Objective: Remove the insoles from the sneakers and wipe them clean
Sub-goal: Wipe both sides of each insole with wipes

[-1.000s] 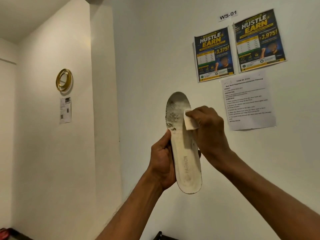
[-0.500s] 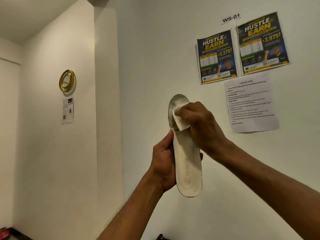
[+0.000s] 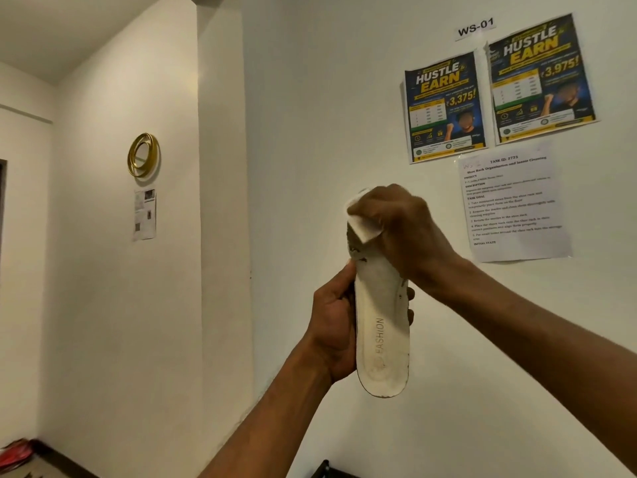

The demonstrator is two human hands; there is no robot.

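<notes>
A white wall [image 3: 310, 132] fills the view from the head camera. On it hang a printed task sheet [image 3: 513, 208] and, above that, two dark "Hustle Earn" posters, the left one [image 3: 444, 108] beside the right one [image 3: 541, 81].

In front of the wall, held up in mid-air, is a white insole [image 3: 381, 322] stamped "FASHION". It stands nearly upright with its heel down and its grimy toe end up.

The right hand [image 3: 403, 232] covers most of the toe. Its fingers are curled together, pinching a folded white wipe [image 3: 363, 229] and pressing it against the insole's upper left edge.

The left hand [image 3: 332, 326] grips the insole's lower half from behind, with its thumb lying along the near left edge and its curled fingertips showing past the right edge.

On the side wall to the left are a gold ring ornament [image 3: 143, 155] and a small paper notice [image 3: 144, 213] just below it. A "WS-01" label [image 3: 475, 27] sits above the posters.
</notes>
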